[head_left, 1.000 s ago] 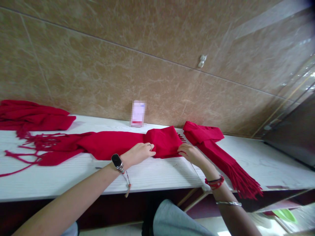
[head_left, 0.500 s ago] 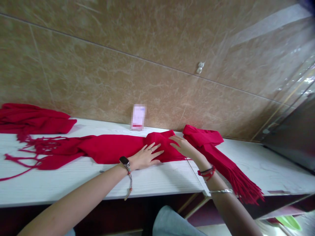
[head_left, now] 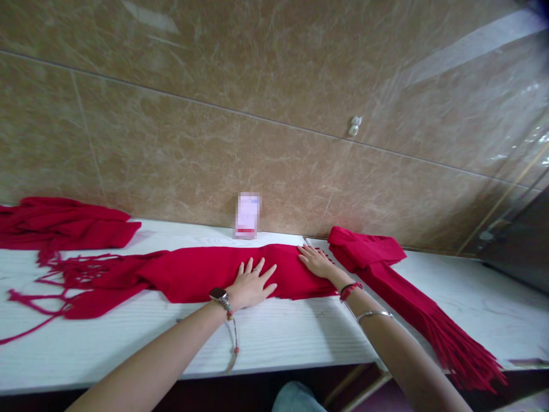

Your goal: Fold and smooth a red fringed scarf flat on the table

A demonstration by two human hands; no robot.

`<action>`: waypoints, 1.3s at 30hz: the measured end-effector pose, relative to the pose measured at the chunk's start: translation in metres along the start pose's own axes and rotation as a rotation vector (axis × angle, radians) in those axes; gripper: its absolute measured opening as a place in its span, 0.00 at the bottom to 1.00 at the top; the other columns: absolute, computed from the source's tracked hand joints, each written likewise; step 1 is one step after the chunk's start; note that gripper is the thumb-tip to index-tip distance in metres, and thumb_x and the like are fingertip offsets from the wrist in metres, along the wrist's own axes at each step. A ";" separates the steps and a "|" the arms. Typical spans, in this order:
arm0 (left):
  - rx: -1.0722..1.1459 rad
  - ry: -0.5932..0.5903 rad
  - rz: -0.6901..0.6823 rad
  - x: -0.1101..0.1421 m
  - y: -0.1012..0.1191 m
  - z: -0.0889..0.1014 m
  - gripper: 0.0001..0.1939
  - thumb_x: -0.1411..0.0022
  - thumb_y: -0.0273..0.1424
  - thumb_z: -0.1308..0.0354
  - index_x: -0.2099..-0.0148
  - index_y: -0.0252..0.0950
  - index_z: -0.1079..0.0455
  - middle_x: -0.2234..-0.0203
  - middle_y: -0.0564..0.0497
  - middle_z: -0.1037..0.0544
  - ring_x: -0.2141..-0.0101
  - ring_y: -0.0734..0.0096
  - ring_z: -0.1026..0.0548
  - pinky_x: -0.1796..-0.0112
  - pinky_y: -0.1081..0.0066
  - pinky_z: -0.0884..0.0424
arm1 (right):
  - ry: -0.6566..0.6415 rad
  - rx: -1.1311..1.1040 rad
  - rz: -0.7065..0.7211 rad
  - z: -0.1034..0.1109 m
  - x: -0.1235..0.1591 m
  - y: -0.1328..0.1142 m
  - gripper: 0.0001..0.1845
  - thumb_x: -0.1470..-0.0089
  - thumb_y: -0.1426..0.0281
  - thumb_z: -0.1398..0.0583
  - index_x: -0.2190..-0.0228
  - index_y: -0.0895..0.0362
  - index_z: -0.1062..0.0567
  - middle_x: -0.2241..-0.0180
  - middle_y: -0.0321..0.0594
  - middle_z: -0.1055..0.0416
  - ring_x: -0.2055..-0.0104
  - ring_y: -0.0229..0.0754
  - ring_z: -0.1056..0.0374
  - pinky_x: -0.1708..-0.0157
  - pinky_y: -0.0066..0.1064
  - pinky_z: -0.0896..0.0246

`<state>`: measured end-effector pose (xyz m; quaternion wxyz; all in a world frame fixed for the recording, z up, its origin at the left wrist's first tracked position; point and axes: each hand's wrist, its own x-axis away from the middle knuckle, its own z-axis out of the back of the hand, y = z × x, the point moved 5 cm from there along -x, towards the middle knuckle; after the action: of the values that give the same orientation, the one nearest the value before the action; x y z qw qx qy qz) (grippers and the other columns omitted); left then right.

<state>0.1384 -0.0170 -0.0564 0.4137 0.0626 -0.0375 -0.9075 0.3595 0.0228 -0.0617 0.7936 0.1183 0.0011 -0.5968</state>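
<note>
A long red scarf (head_left: 193, 272) with fringe at its left end lies stretched along the white counter. My left hand (head_left: 251, 284) rests flat on its middle with the fingers spread. Near the scarf's right end, my right hand (head_left: 316, 261) lies on the cloth, fingers stretched out. The fabric between and around my hands looks smooth. Just right of my right hand is a second red scarf (head_left: 398, 286), folded at its upper end, its fringe hanging over the counter's front edge.
A bunched red scarf (head_left: 81, 224) lies at the back left. A blurred upright phone-like object (head_left: 247, 216) leans against the brown tiled wall (head_left: 193, 143). A small white cat-shaped hook (head_left: 354, 125) is on the wall. The white counter (head_left: 141, 349) ends at a front edge near me.
The raised, rumpled cloth at the scarf's right part is now flattened. My right hand has come down onto it, and my left hand has shifted slightly left. The view has tilted a little upward.
</note>
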 end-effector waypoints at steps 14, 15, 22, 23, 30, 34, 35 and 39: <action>0.043 0.147 -0.085 -0.054 0.013 0.027 0.25 0.34 0.40 0.61 0.39 0.33 0.49 0.39 0.40 0.53 0.40 0.56 0.56 0.46 0.53 0.50 | 0.178 -0.260 0.047 0.037 -0.034 0.014 0.19 0.48 0.72 0.46 0.53 0.61 0.31 0.54 0.50 0.31 0.52 0.45 0.35 0.52 0.35 0.41; 0.048 0.163 -0.090 -0.058 0.017 0.023 0.26 0.34 0.40 0.62 0.39 0.32 0.50 0.39 0.40 0.53 0.40 0.57 0.56 0.45 0.54 0.50 | 0.153 -0.266 0.051 0.037 -0.038 0.019 0.17 0.48 0.72 0.45 0.56 0.60 0.28 0.57 0.48 0.29 0.55 0.45 0.33 0.55 0.33 0.40; 0.046 0.163 -0.063 -0.060 0.023 -0.004 0.27 0.34 0.41 0.64 0.37 0.35 0.54 0.38 0.42 0.56 0.40 0.56 0.58 0.45 0.54 0.50 | 0.044 -0.412 0.119 0.053 -0.053 0.043 0.10 0.51 0.68 0.43 0.69 0.58 0.24 0.70 0.39 0.26 0.69 0.39 0.32 0.68 0.27 0.39; 0.044 0.169 -0.063 -0.060 0.022 -0.004 0.27 0.34 0.41 0.64 0.37 0.35 0.54 0.38 0.42 0.56 0.40 0.56 0.58 0.45 0.54 0.50 | 0.014 -0.445 0.133 0.054 -0.054 0.042 0.11 0.51 0.67 0.44 0.69 0.58 0.25 0.71 0.39 0.26 0.70 0.38 0.33 0.70 0.27 0.39; 0.055 0.217 -0.046 -0.061 0.022 -0.003 0.26 0.34 0.41 0.63 0.37 0.36 0.53 0.38 0.42 0.58 0.40 0.54 0.58 0.46 0.54 0.49 | 0.013 -0.770 0.067 0.053 -0.055 0.042 0.16 0.51 0.60 0.46 0.68 0.61 0.30 0.73 0.38 0.29 0.70 0.37 0.35 0.70 0.28 0.40; 0.063 0.222 -0.041 -0.060 0.021 -0.003 0.26 0.34 0.41 0.63 0.37 0.37 0.54 0.38 0.41 0.59 0.40 0.53 0.59 0.46 0.54 0.49 | -0.100 -0.939 0.069 0.044 -0.053 0.039 0.19 0.52 0.60 0.44 0.61 0.59 0.32 0.68 0.38 0.28 0.67 0.38 0.33 0.69 0.28 0.38; 0.067 0.222 -0.039 -0.060 0.021 -0.003 0.26 0.34 0.41 0.62 0.37 0.37 0.54 0.38 0.41 0.59 0.40 0.53 0.59 0.46 0.54 0.49 | -0.135 -0.912 0.083 0.043 -0.053 0.036 0.20 0.53 0.61 0.42 0.59 0.58 0.32 0.66 0.38 0.28 0.66 0.38 0.33 0.69 0.27 0.38; 0.077 0.216 -0.035 -0.059 0.021 -0.002 0.26 0.34 0.41 0.62 0.37 0.38 0.54 0.38 0.41 0.58 0.40 0.53 0.59 0.46 0.53 0.49 | -0.134 -0.660 0.134 0.043 -0.064 0.031 0.18 0.57 0.66 0.39 0.61 0.57 0.28 0.65 0.39 0.27 0.65 0.39 0.33 0.66 0.28 0.39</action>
<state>0.1929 0.0138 -0.0513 0.3969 0.1763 -0.0266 -0.9004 0.3641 0.0833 -0.0050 0.8248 -0.1845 0.1344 -0.5172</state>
